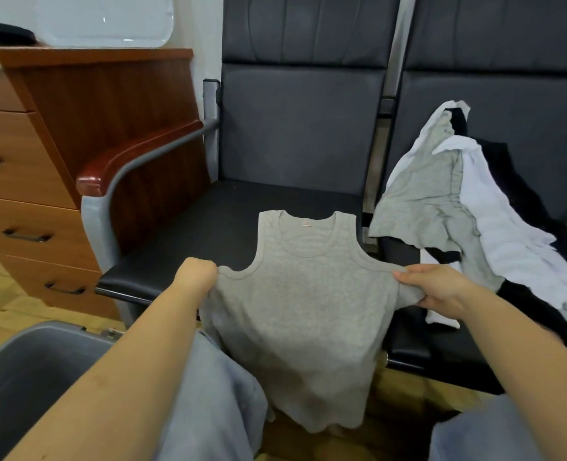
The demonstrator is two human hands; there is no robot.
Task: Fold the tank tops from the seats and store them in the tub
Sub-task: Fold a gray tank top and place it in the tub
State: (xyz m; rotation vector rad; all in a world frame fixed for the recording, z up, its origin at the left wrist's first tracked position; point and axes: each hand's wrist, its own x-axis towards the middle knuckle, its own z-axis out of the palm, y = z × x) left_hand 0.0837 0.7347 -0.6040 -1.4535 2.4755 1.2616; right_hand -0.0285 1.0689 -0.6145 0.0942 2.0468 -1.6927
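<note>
Left hand (196,276) clenched on left armhole edge of grey tank top (303,304), right hand (437,287) pinching bunched right side. Held spread at frame centre, straps lying on near edge of dark seat (229,211), hem hanging down over knees. Heaped at right of frame: pile of grey, white, black tops (458,201) on next seat. Grey tub (19,371) at lower left, inside not visible. Risk: uneven grip, right side bunched, so skewed fold likely; hanging hem could slide to floor.
</note>
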